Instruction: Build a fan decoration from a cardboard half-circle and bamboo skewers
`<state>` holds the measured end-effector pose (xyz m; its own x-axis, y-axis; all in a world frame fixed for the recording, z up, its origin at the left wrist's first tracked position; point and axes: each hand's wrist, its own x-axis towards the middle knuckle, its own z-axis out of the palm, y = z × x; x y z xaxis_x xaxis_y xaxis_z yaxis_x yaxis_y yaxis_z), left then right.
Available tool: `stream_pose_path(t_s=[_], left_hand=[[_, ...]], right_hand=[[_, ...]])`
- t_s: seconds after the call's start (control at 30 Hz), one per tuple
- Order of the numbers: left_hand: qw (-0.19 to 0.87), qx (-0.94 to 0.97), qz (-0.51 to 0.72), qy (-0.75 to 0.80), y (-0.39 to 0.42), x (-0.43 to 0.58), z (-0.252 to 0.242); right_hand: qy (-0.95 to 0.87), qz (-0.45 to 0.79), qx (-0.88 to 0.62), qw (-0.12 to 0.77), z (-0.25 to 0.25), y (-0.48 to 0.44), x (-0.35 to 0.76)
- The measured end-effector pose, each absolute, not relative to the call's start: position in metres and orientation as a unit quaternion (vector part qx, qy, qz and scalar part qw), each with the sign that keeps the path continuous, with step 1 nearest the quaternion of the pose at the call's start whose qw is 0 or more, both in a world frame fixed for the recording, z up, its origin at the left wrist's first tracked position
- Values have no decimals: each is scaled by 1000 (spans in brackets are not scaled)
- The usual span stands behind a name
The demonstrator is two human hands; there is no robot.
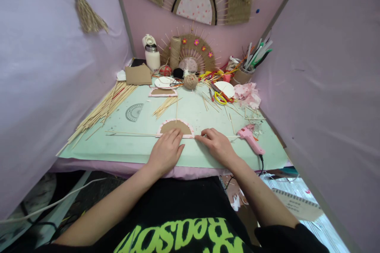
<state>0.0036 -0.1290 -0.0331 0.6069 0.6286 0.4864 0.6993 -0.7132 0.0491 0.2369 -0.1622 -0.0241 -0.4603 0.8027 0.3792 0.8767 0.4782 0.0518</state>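
Observation:
A brown cardboard half-circle with a pink scalloped rim [175, 127] lies near the front of the green mat [130, 148]. My left hand [166, 151] rests flat on its lower edge, fingers together and stretched out. My right hand [217, 144] sits just right of the piece, fingertips pinched on a thin wooden stick [130, 133] that runs left along the piece's straight edge. Another stick [177, 110] stands out from the top of the half-circle.
A pink glue gun [251, 138] lies right of my right hand. Bundles of sticks [102, 110] lie left and centre. Further back are a second half-circle [163, 92], twine ball [190, 81], yellow scissors [220, 98], bottle [152, 57] and tool cup [242, 75].

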Motion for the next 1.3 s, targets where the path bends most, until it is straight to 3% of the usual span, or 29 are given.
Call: stream_pose_path(t_s=[1.3], left_hand=[[31,-891,-241,-383,-130,4,-31]], right_hand=[[-847,-113,-490,168,-26,-161,238]])
